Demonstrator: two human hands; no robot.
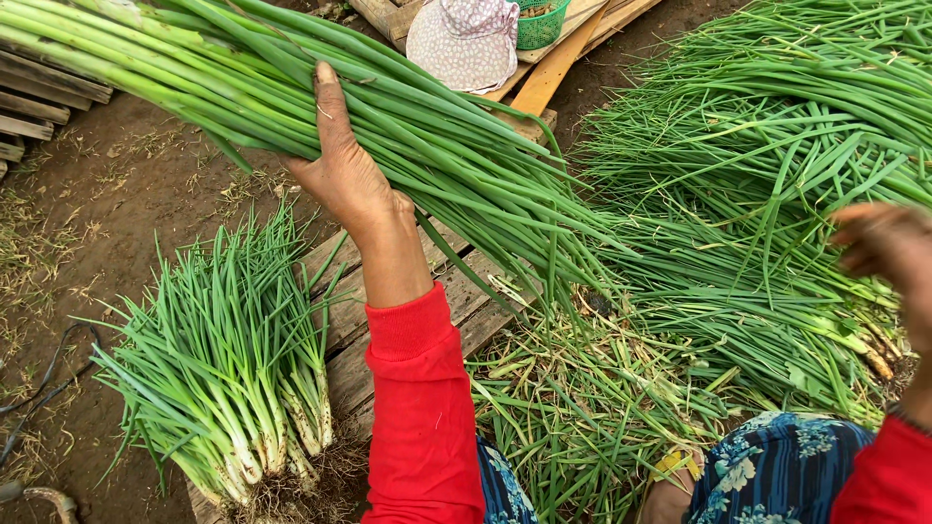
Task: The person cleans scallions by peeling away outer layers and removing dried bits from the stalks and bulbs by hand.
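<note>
Left hand (345, 175), red sleeve, sits upper centre of the frame with its fingers (330, 107) clamped round a thick bundle of green onions (456, 160). The bundle runs from the upper left corner diagonally down to the middle, leaf tips drooping toward the trimmings (573, 408) on the ground. Right hand (888, 247) is at the right edge, blurred, fingers half curled; cannot tell whether it grips anything.

The bundle looks long, bendy and fairly light for its bulk. The stalks seem smooth and likely to slide against each other, and the leaves would crease easily. Probably best gripped around the firmer lower stalks, not the floppy tips.

A trimmed bunch (233, 378) with white roots lies lower left, on the wooden pallet (466, 301). A big loose heap of onions (777, 175) fills the right side. A patterned hat (466, 44) and a green basket (539, 24) sit top centre on planks.
</note>
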